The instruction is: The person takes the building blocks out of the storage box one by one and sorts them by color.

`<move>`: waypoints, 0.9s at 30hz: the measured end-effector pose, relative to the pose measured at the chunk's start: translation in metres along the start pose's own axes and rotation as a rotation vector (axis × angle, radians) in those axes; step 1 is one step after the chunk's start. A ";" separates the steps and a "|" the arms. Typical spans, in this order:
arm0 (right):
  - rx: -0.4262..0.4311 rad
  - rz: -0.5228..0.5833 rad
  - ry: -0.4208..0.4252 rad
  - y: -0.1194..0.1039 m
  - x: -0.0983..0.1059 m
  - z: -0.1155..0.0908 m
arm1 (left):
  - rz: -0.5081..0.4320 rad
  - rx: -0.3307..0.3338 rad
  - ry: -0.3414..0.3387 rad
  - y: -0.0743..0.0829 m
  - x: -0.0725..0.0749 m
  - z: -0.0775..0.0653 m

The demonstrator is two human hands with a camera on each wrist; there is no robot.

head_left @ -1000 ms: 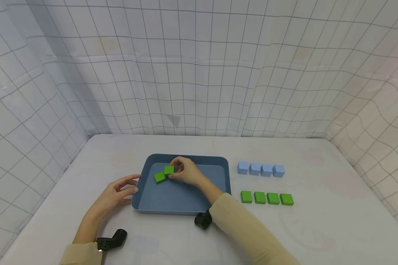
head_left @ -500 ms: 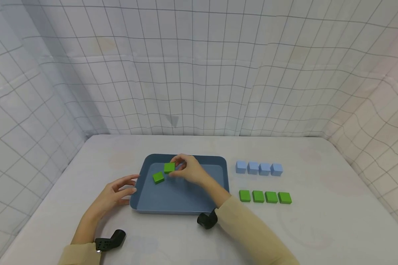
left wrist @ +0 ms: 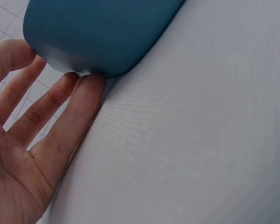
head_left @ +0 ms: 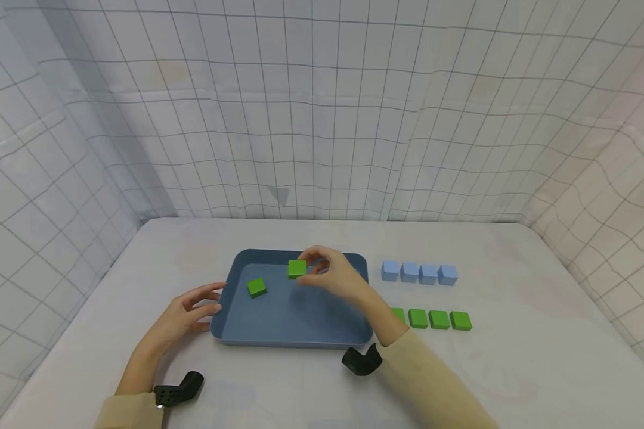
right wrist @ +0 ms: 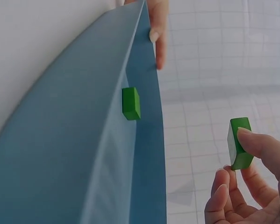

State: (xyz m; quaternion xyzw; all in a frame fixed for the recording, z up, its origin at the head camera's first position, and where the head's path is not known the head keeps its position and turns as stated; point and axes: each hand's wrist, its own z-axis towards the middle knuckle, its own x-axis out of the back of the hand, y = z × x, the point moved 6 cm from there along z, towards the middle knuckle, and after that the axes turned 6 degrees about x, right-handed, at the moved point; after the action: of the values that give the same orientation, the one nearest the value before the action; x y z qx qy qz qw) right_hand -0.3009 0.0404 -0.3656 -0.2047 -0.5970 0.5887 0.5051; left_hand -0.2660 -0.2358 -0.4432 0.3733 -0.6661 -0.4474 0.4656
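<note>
A shallow blue tray (head_left: 292, 319) lies on the table before the person. My right hand (head_left: 335, 277) pinches a green block (head_left: 297, 269) between thumb and fingertips, held above the tray. In the right wrist view that green block (right wrist: 240, 142) has a pale face on one side. A second green block (head_left: 256, 287) lies in the tray's left part. At the tray's left wall is my left hand (head_left: 182, 316), its relaxed, spread fingertips resting against the outside. The left wrist view has these fingers (left wrist: 67, 119) touching the tray's corner (left wrist: 93, 42).
Right of the tray stands a row of several light blue cubes (head_left: 409, 272). Nearer the person is a row of several green blocks (head_left: 439, 319), its left end partly covered by the right forearm. A white gridded curtain (head_left: 322, 119) encloses the table's back and sides.
My right hand has lifted the green block away from the other one in the tray and carried it to the right. The left hand stays at the tray's wall.
</note>
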 end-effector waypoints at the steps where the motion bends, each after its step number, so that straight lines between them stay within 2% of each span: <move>1: 0.001 -0.005 0.003 0.000 0.003 -0.002 | -0.002 0.000 0.000 0.000 0.000 0.000; 6: 0.031 -0.025 0.014 0.001 0.018 -0.014 | -0.003 0.003 0.002 -0.001 0.000 0.000; 12: 0.037 -0.041 0.048 0.013 0.038 -0.029 | -0.003 -0.002 0.004 0.000 0.000 0.000; 27: -0.048 -0.095 0.081 0.033 0.083 -0.081 | 0.002 0.013 0.011 0.000 0.000 0.000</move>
State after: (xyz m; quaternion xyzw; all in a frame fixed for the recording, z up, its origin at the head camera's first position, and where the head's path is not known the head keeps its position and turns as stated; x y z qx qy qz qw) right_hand -0.2780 0.1571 -0.3818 -0.2121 -0.5990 0.5407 0.5512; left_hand -0.2660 -0.2353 -0.4430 0.3782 -0.6666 -0.4408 0.4673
